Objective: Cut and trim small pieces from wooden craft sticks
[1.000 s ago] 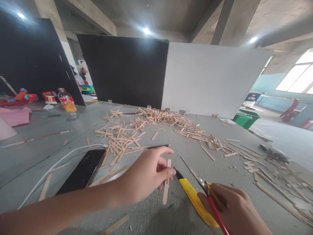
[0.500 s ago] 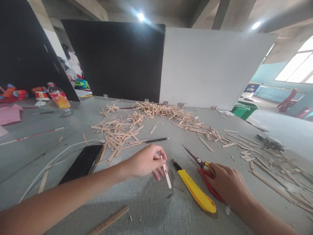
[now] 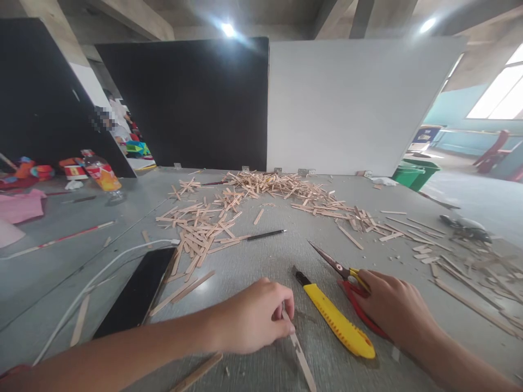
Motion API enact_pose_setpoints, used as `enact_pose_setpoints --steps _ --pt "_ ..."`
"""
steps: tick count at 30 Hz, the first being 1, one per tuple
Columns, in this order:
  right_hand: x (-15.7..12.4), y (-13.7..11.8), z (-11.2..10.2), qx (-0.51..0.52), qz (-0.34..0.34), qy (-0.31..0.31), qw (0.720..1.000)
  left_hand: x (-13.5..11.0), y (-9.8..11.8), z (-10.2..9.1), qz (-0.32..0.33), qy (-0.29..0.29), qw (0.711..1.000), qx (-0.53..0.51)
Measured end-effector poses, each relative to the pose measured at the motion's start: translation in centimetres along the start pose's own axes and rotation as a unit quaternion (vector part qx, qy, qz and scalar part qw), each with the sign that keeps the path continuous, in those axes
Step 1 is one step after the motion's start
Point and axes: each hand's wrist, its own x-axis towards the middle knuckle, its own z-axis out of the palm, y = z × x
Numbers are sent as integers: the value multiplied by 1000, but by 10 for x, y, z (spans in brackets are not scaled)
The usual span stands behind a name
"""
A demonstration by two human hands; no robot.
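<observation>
- Your left hand point(image 3: 255, 316) pinches a wooden stick point(image 3: 301, 356) near its far end, thumb against fingers;
- stick's long axis runs toward you, slanting slightly right; left hand nearer;
- your right hand point(image 3: 390, 296) curls over the handles of the scissors point(image 3: 340, 268); blades point away, leftward;
- yellow knife point(image 3: 337, 317) lies on the tabletop point(image 3: 253, 258) between stick and scissors.

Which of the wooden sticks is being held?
The one stick pinched in the left hand, left of the yellow cutter; the other sticks lie loose on the table.
</observation>
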Motion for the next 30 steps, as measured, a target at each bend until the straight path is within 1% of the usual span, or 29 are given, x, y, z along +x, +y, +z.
enact_pose_setpoints --steps 2,5,7,10,14,17,20,23,26,30 --pt "0 -1 -1 2 2 -8 1000 0 0 -4 8 34 998 58" --pt "0 -2 -3 2 8 -23 1000 3 -5 -11 1 84 987 137" --pt "0 -3 -4 4 16 -31 999 4 -10 -17 -7 101 978 181" --pt "0 -3 -4 9 21 -38 999 4 -19 -27 -19 109 966 234" --pt "0 -3 -3 12 23 -37 999 8 -31 -51 -51 131 947 288" --pt "0 -4 -3 16 23 -41 999 15 -41 -75 -101 164 928 320" --pt "0 -3 -2 17 22 -43 999 23 -47 -93 -153 171 915 333" --pt "1 -1 -1 9 22 -45 999 27 -50 -100 -180 167 912 328" --pt "1 -1 0 4 26 -52 998 26 -51 -100 -175 173 920 305" --pt "2 -2 -1 7 29 -63 998 23 -49 -103 -133 184 942 248"
